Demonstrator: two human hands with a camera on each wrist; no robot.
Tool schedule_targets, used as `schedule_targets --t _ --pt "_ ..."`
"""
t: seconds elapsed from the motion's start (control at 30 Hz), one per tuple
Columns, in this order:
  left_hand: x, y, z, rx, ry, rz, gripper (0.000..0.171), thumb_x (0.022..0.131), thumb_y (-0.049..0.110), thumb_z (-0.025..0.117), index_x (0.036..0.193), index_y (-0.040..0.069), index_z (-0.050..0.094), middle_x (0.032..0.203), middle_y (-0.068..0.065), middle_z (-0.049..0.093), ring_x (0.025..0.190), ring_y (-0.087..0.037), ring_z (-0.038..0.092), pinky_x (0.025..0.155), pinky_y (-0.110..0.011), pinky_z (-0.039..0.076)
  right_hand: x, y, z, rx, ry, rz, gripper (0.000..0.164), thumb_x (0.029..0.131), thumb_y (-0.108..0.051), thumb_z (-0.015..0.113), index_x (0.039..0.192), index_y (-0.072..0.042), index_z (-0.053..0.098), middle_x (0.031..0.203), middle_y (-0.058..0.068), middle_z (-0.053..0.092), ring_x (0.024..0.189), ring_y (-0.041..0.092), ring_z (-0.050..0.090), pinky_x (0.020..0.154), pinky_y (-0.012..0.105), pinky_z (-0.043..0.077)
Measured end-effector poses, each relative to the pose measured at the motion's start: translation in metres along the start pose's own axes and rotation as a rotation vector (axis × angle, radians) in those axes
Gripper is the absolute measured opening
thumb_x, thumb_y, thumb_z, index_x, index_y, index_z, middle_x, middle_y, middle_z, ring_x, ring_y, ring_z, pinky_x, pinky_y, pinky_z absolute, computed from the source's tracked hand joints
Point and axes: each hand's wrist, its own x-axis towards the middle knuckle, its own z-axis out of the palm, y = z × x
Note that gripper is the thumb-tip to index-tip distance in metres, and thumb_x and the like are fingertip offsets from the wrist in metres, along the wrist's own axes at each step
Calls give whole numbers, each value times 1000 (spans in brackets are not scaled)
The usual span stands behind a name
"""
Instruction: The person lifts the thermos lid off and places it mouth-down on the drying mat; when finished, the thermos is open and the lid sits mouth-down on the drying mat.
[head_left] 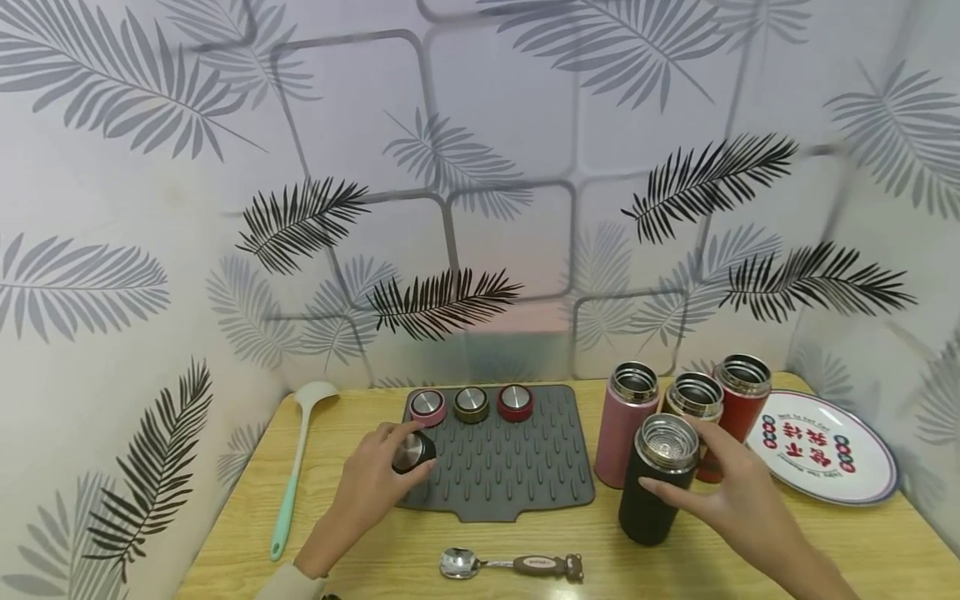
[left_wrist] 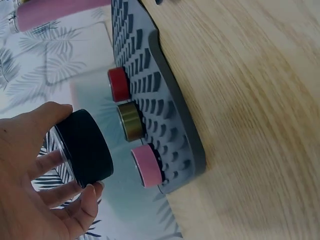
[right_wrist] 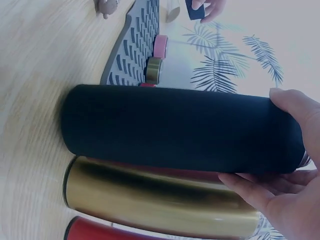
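My left hand (head_left: 378, 471) pinches a black bottle lid (left_wrist: 84, 147) by its rim, over the left side of the grey ridged mat (head_left: 517, 467). Pink (head_left: 427, 407), olive-gold (head_left: 471, 404) and red (head_left: 515, 402) lids sit in a row along the mat's back edge. My right hand (head_left: 723, 483) grips the upper part of an upright, lidless black thermos (right_wrist: 180, 127), thumb on one side and fingers on the other. Close behind it stand lidless pink (head_left: 627, 425), gold (right_wrist: 160, 197) and red (head_left: 741, 396) thermoses.
A metal spoon with a brown bear-shaped handle (head_left: 536, 565) lies in front of the mat. At the left is a ladle (head_left: 294, 483) with a mint-green handle. An oval white plate (head_left: 862, 458) with red lettering lies right of the thermoses. A patterned wall backs the table.
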Motion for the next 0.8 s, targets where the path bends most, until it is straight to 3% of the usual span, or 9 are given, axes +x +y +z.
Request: schedule_targets --t 0.43,0.57,0.63,0.73,0.8 --pt "6 -22 10 32 -34 -41 52 87 35 87 131 14 71 120 -14 71 107 -35 69 74 -51 59 2 -3 14 -69 35 105 76 73 -23 98 136 -4 60 121 9 69 94 5 66 68 23 55" --pt "7 -26 13 39 -37 -29 53 85 35 88 130 13 72 118 -13 72 106 -35 69 74 -50 60 1 -4 21 -94 108 63 80 70 -18 99 138 -2 59 124 10 65 101 5 59 76 11 48" --pt "9 -28 15 42 -42 -24 53 85 35 89 130 13 72 117 -13 72 105 -35 69 75 -50 59 1 -4 23 -123 156 7 85 68 -19 100 139 1 57 125 14 62 106 13 58 85 6 41" --pt "11 -32 18 46 -55 -31 53 85 35 89 129 13 72 118 -12 72 106 -34 69 79 -51 59 2 -4 25 -193 226 -84 86 79 -48 91 139 4 56 124 20 59 109 28 56 90 14 40" --pt "14 -34 20 49 -64 -40 54 85 35 89 130 12 72 117 -12 72 106 -34 68 80 -51 59 4 -3 25 -245 257 -120 90 85 -70 73 136 3 57 121 21 58 105 31 57 86 24 43"
